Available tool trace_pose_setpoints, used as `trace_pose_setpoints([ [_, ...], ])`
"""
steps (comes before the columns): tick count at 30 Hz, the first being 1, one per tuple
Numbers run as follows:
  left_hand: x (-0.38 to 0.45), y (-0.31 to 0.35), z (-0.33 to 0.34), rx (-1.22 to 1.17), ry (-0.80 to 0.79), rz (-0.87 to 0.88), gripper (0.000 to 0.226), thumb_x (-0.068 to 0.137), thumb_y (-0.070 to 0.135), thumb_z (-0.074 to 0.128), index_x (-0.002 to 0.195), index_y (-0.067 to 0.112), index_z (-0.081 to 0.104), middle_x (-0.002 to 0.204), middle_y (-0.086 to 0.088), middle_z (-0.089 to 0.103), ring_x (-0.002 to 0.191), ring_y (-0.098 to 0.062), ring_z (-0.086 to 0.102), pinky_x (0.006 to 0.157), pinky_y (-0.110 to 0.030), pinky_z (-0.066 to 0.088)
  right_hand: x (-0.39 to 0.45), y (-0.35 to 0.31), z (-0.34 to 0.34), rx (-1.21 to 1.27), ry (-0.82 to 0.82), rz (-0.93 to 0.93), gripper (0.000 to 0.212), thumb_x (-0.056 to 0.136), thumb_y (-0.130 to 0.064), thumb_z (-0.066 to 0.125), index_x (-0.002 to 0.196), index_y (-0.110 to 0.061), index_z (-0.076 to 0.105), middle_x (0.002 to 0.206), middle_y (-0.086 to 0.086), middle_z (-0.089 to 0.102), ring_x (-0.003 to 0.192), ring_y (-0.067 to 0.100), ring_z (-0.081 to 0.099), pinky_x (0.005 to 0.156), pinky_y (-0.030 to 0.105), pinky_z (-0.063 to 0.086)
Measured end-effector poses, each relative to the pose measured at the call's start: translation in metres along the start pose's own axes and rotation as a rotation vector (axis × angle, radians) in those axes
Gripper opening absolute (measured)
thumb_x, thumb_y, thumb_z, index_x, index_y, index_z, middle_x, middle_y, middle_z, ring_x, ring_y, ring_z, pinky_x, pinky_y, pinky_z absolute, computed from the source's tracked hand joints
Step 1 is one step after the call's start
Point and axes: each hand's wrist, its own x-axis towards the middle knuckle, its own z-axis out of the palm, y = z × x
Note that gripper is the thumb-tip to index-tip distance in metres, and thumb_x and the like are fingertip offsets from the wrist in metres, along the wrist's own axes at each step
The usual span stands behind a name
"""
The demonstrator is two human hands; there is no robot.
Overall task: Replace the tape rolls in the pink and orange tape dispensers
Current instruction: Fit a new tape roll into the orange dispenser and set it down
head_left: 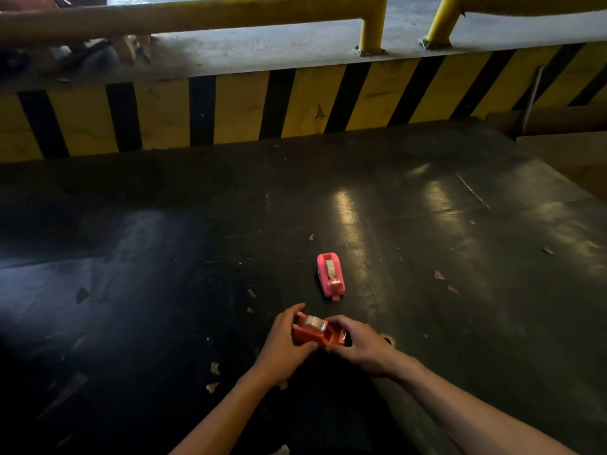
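The orange tape dispenser (317, 336) is held between both hands just above the dark table (164, 257). A clear tape roll (314, 322) sits in its cradle. My left hand (284, 344) wraps the dispenser's left end, thumb underneath. On the right end, my right hand (356, 344) grips with fingers curled over the top edge. Beyond them, the pink tape dispenser (330, 275) stands alone on the table with a tape roll inside it and its cutter end toward me.
Small scraps of paper and tape (440, 275) lie scattered over the table. A yellow and black striped barrier (243, 106) runs along the far edge, with yellow railings (371, 24) above. Cardboard (558, 126) sits at the far right corner.
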Motion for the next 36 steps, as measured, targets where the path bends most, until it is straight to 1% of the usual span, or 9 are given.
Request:
trace_pose_setpoints([
  [5, -0.005, -0.015, 0.002, 0.519, -0.060, 0.213, 0.051, 0.083, 0.039, 0.073, 0.131, 0.036, 0.057, 0.131, 0.012, 0.059, 0.120, -0.009, 0.050, 0.107, -0.037, 0.042, -0.001, 0.013, 0.008, -0.183, -0.105, -0.018, 0.052, 0.086, -0.027, 0.073, 0.131, -0.026, 0.048, 0.126, 0.000, 0.061, 0.111, 0.013, 0.060, 0.099, 0.035, 0.050],
  [10, -0.008, -0.024, 0.007, 0.538, 0.006, 0.236, 0.042, 0.083, 0.041, 0.073, 0.123, 0.034, 0.062, 0.121, 0.012, 0.063, 0.109, -0.005, 0.052, 0.101, -0.035, 0.046, -0.003, 0.013, 0.014, -0.165, -0.010, -0.002, 0.043, 0.081, -0.042, 0.074, 0.115, -0.029, 0.051, 0.114, -0.004, 0.060, 0.102, 0.011, 0.059, 0.088, 0.031, 0.051],
  [13, -0.007, -0.029, 0.010, 0.540, 0.034, 0.248, 0.043, 0.084, 0.041, 0.072, 0.124, 0.034, 0.061, 0.123, 0.012, 0.063, 0.110, -0.004, 0.052, 0.102, -0.035, 0.046, 0.000, 0.009, 0.020, -0.221, 0.097, 0.003, 0.026, 0.087, -0.056, 0.061, 0.096, -0.032, 0.056, 0.105, -0.004, 0.060, 0.097, 0.012, 0.056, 0.088, 0.036, 0.051],
  [17, -0.006, -0.029, 0.012, 0.545, 0.046, 0.262, 0.044, 0.085, 0.040, 0.071, 0.127, 0.032, 0.061, 0.125, 0.012, 0.062, 0.112, -0.006, 0.053, 0.101, -0.033, 0.044, 0.009, 0.003, 0.031, -0.280, 0.112, 0.111, 0.043, 0.087, -0.067, 0.050, 0.093, -0.029, 0.068, 0.120, 0.001, 0.058, 0.114, 0.019, 0.051, 0.096, 0.039, 0.047],
  [22, -0.006, -0.031, 0.011, 0.526, 0.066, 0.260, 0.044, 0.083, 0.041, 0.073, 0.125, 0.034, 0.062, 0.122, 0.013, 0.064, 0.107, -0.007, 0.054, 0.097, -0.034, 0.046, 0.014, -0.009, 0.034, -0.121, 0.164, 0.175, 0.026, 0.085, -0.046, 0.070, 0.068, -0.033, 0.057, 0.101, -0.002, 0.054, 0.092, 0.013, 0.055, 0.071, 0.022, 0.045],
  [24, -0.005, -0.030, 0.011, 0.521, 0.056, 0.255, 0.045, 0.083, 0.040, 0.073, 0.126, 0.033, 0.062, 0.122, 0.013, 0.064, 0.107, -0.007, 0.054, 0.099, -0.034, 0.046, 0.013, -0.010, 0.031, -0.083, 0.126, 0.169, 0.023, 0.088, -0.038, 0.070, 0.069, -0.030, 0.058, 0.101, -0.002, 0.055, 0.090, 0.010, 0.053, 0.065, 0.017, 0.040],
  [29, -0.005, -0.033, 0.007, 0.518, 0.072, 0.231, 0.047, 0.082, 0.041, 0.074, 0.126, 0.036, 0.060, 0.121, 0.015, 0.063, 0.108, -0.005, 0.054, 0.101, -0.034, 0.043, 0.001, -0.002, 0.013, 0.009, 0.198, 0.189, 0.017, 0.092, -0.031, 0.066, 0.080, -0.019, 0.068, 0.083, -0.007, 0.060, 0.084, 0.010, 0.058, 0.076, 0.026, 0.046],
  [33, -0.004, -0.034, 0.002, 0.509, 0.047, 0.216, 0.050, 0.083, 0.038, 0.074, 0.130, 0.034, 0.058, 0.125, 0.014, 0.062, 0.112, -0.004, 0.053, 0.104, -0.035, 0.042, -0.007, 0.013, -0.001, 0.086, 0.192, 0.311, 0.018, 0.093, -0.034, 0.063, 0.093, -0.017, 0.068, 0.096, 0.003, 0.072, 0.088, 0.017, 0.067, 0.079, 0.036, 0.054],
  [36, -0.003, -0.033, 0.000, 0.498, 0.033, 0.201, 0.052, 0.084, 0.036, 0.074, 0.132, 0.032, 0.057, 0.128, 0.012, 0.061, 0.114, -0.005, 0.053, 0.106, -0.035, 0.042, -0.006, 0.016, 0.000, 0.101, 0.188, 0.372, 0.014, 0.095, -0.033, 0.061, 0.093, -0.019, 0.065, 0.081, 0.002, 0.072, 0.067, 0.013, 0.068, 0.058, 0.028, 0.054],
])
